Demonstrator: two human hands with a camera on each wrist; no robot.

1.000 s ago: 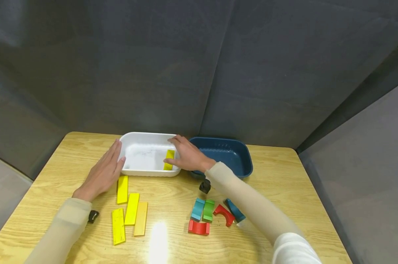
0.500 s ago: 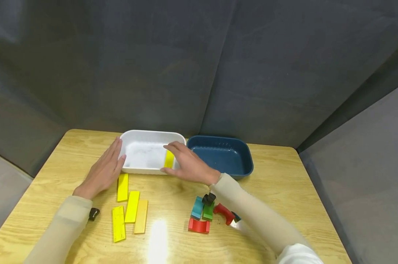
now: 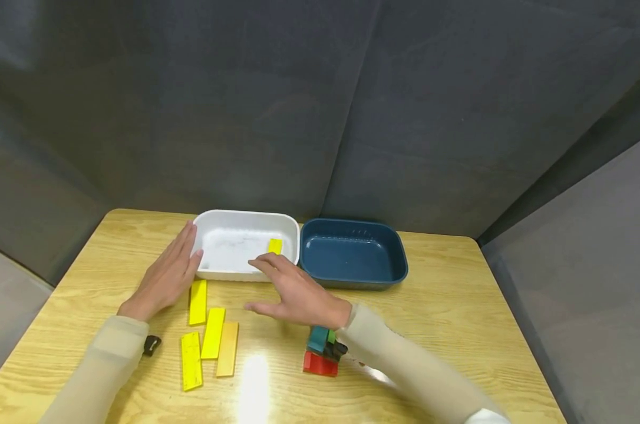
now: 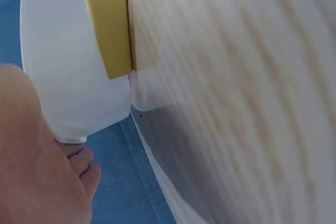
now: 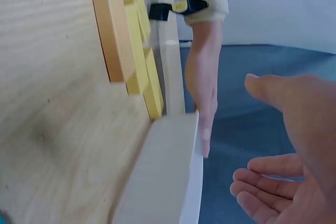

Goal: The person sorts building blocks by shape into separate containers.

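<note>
My left hand (image 3: pixel 166 274) rests with straight fingers along the left end of the white plastic tub (image 3: pixel 234 246). Inside that tub, by its right end, lies a yellow block (image 3: pixel 275 245), its near part hidden behind my right hand (image 3: pixel 301 295). The right hand hovers in front of the tub with thumb and fingers spread apart, and the right wrist view shows nothing between them. Near the left hand lie three flat yellow blocks (image 3: pixel 213 334) and a tan block (image 3: pixel 227 350). One of the yellow ones is close to the tub's front wall.
A dark blue tub (image 3: pixel 352 281) stands right beside the white one. Below the right wrist are a teal block (image 3: pixel 317 340), a red block (image 3: pixel 320 365) and a bit of a green block (image 3: pixel 332 336). The right forearm covers the area beside them. Dark cloth (image 3: pixel 277 118) hangs behind the table.
My right hand has drawn back from over the white tub toward me, leaving the yellow block inside. The tub's right end came to lie against the blue tub. The left hand stays put.
</note>
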